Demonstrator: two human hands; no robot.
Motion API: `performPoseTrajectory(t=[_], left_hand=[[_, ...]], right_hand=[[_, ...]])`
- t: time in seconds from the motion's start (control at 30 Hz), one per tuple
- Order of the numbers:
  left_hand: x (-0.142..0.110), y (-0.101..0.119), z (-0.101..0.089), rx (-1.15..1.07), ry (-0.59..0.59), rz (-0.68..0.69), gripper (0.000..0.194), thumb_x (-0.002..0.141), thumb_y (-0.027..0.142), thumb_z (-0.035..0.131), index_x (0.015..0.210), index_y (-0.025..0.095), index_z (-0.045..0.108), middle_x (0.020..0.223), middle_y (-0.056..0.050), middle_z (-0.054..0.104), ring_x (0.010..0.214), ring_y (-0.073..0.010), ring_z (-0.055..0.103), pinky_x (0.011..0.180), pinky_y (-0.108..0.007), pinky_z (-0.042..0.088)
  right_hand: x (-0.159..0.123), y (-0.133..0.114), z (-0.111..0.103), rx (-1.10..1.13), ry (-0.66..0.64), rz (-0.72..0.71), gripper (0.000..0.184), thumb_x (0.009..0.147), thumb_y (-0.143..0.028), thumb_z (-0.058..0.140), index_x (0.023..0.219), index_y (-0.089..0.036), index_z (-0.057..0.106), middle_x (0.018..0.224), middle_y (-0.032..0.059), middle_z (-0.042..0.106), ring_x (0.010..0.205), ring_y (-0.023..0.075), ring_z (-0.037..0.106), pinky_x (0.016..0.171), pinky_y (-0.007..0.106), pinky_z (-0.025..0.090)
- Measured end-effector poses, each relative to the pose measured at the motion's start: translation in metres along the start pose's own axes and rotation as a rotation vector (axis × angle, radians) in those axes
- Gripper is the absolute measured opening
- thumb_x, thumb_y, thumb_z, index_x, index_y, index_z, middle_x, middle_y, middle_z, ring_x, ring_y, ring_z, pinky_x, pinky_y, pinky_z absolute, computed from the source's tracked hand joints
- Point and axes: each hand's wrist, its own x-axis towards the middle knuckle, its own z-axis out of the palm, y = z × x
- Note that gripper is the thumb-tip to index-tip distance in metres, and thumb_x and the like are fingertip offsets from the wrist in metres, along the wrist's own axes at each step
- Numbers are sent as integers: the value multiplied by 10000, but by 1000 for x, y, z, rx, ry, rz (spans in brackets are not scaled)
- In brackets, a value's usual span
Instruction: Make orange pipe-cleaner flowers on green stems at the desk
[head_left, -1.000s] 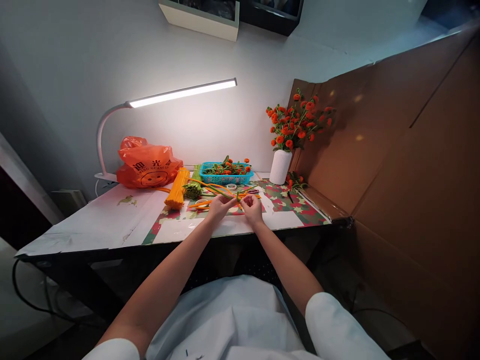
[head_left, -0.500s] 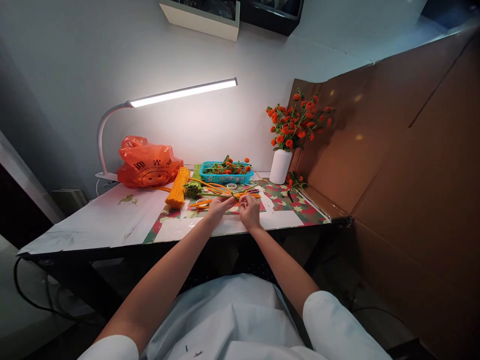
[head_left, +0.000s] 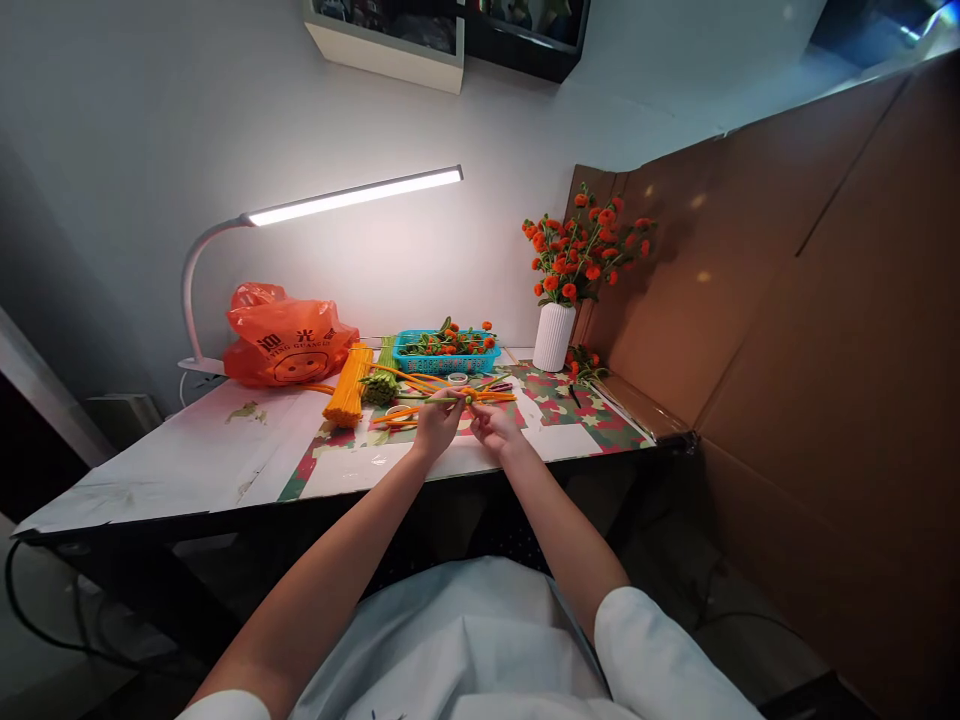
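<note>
My left hand (head_left: 437, 426) pinches a thin fuzzy green pipe-cleaner stem (head_left: 436, 400) that points left out of the fingers. At the stem's right end is a small green curled knot (head_left: 469, 400), between my two hands. My right hand (head_left: 496, 432) has its fingertips pressed at this green end, the other fingers curled in; the exact grip is small and partly hidden. Orange pipe cleaners (head_left: 495, 396) lie on the table just behind the hands. Left of them are an orange pipe-cleaner bundle (head_left: 351, 388) and a green bundle (head_left: 381, 385).
A blue basket (head_left: 448, 364) holds orange flowers with green stems. Rolls of tape (head_left: 457, 379) lie before it. At the right stands a white ribbed vase (head_left: 553, 338) of orange flowers, beside a cardboard wall (head_left: 750, 280). An orange bag (head_left: 289, 340) and a lit lamp (head_left: 356, 197) are left.
My right hand has turned, its palm side showing more, with the fingertips at the green knot. My left hand has tilted up and pinches the stem. The whole view has shifted slightly.
</note>
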Motion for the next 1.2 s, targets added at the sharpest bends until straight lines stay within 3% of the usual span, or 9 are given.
performPoseTrajectory(t=[0.07,0.1,0.2,0.4,0.57,0.73,1.0,1.1,1.2], left_hand=[[3,-4,-1,-70,40,-104,287,627,435,771,726,191,656,790,-55,714,803,-220,682,752,-338,527],[4,-6,-2,-109,52,-153,325,591,448,792,720,182,657,739,-45,709,755,-213,681,741,-337,528],[6,-6,-3,-209,34,-240,406,507,465,835,717,158,673,701,-40,710,704,-193,671,730,-323,528],[4,-4,-4,-232,20,-256,391,526,443,836,740,140,712,749,-58,724,735,-197,672,730,-317,526],[6,-11,-4,-147,94,-203,360,529,427,828,724,153,700,727,-52,721,734,-204,679,729,-326,536],[8,-14,-5,-62,99,-113,322,586,433,791,722,159,692,769,-70,733,769,-223,694,746,-343,546],[6,-11,-2,-2,123,-22,256,662,395,737,750,166,667,849,-87,734,826,-230,695,773,-358,552],[4,-6,0,42,113,75,184,714,358,695,748,182,653,932,-89,729,892,-227,684,818,-356,542],[2,-1,0,45,100,131,137,739,330,673,745,195,646,960,-85,724,926,-223,672,828,-348,536]], right_hand=[[-10,2,0,-203,234,-249,138,722,-278,679,757,-197,573,727,10,603,618,138,535,556,261,462],[-15,2,-1,-354,267,-381,138,716,-274,683,792,-198,597,800,25,623,685,155,553,619,283,478],[-23,-2,-4,-760,175,-683,89,760,-224,647,845,-200,659,919,63,633,903,214,556,812,347,462],[-18,-5,-2,-1135,117,-768,123,850,-212,583,854,-209,706,910,89,635,909,247,516,777,366,400],[-18,-4,6,-1158,139,-698,104,844,-209,597,841,-191,699,902,89,641,918,245,529,781,360,373],[-16,-4,12,-1012,169,-555,100,843,-198,584,793,-181,670,864,66,655,874,208,569,753,317,385],[-16,-4,18,-783,188,-494,131,823,-198,561,703,-181,609,819,56,635,844,200,565,761,312,390],[-9,-6,19,-394,157,-223,191,814,-241,578,633,-184,557,650,3,572,657,152,525,655,274,394],[-2,-12,17,26,-72,154,239,810,-254,610,603,-182,516,509,-39,480,494,105,432,543,242,375]])
